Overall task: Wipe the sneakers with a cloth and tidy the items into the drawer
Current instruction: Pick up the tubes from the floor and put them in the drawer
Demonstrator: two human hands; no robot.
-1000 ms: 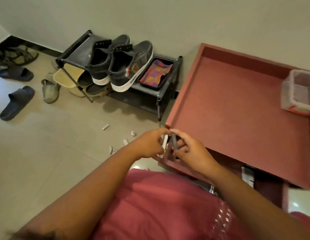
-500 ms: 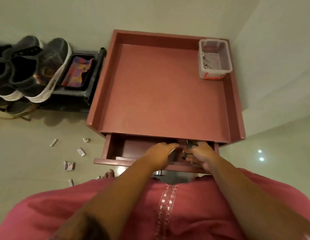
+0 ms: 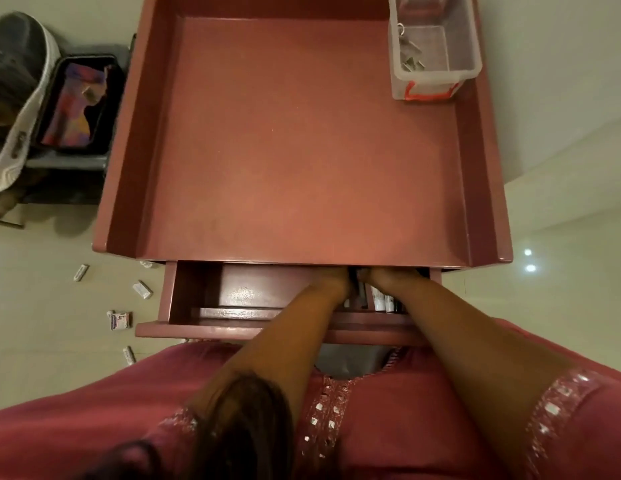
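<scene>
The red drawer stands pulled out below the red cabinet top. My left hand and my right hand reach into its right half, close together, with their fingers hidden under the top's front edge. A dark stick-like item stands between the two hands. White tubes lie in the drawer just below my right hand. A grey sneaker with a white sole sits on the shoe rack at the far left. Beside it, a colourful cloth lies in a black tray.
A clear plastic box holding keys stands at the cabinet top's back right corner. Small white tubes and packets lie scattered on the floor left of the drawer: one tube, another tube, a packet. A wall stands on the right.
My view has swung from the shoe rack to right above the cabinet. Both hands, which held a white tube and a dark stick at the cabinet's corner, have gone deeper into the open drawer.
</scene>
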